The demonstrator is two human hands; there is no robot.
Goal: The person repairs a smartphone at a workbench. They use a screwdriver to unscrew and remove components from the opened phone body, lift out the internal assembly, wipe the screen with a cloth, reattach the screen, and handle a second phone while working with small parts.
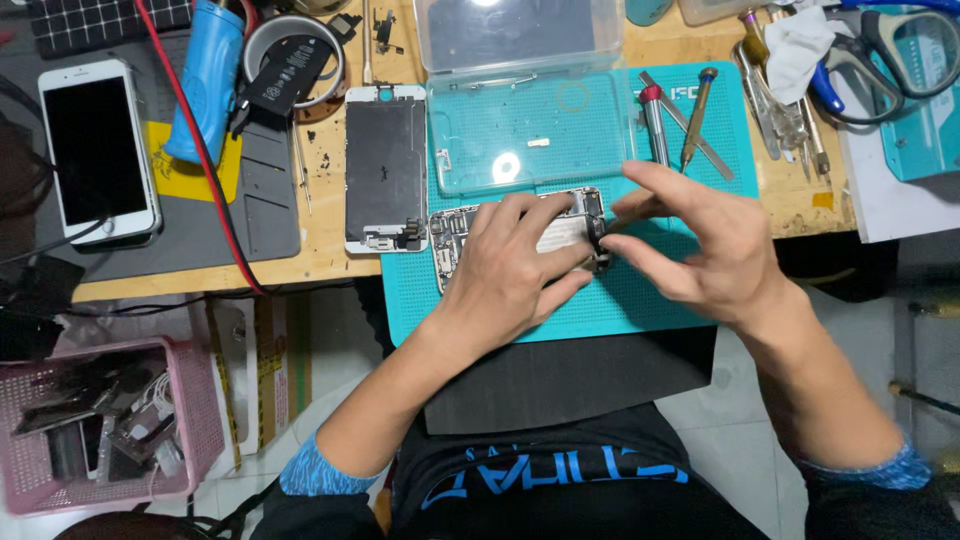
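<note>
Down low, nearest me, a pink plastic lattice basket (205,420) sits by the floor, stuffed with phone parts and cables. Above the person's lap a teal rubber work mat (640,300), finely gridded, overhangs the wooden bench (320,255). On it lies the opened phone chassis (450,235), a thin metal shell with its dense circuitry bared. The left hand (510,270) lies flat across it, fingers spread and pressing it down. The right hand (700,245) is half open, thumb and forefinger pinched on a small black part (598,240) at the chassis's right end; I cannot tell what the part is. Just left of the chassis lies a detached screen panel (386,165), white-framed with a dull grey metal back. Beyond the hands rests a clear plastic tray (520,140), and beside it two slim screwdrivers (675,120). Further left a white smartphone (98,150), glossy and dark-screened, lies on a grey mat (270,200) near a blue cylindrical tool (208,80). At the far right are metal tweezers (785,115).
</note>
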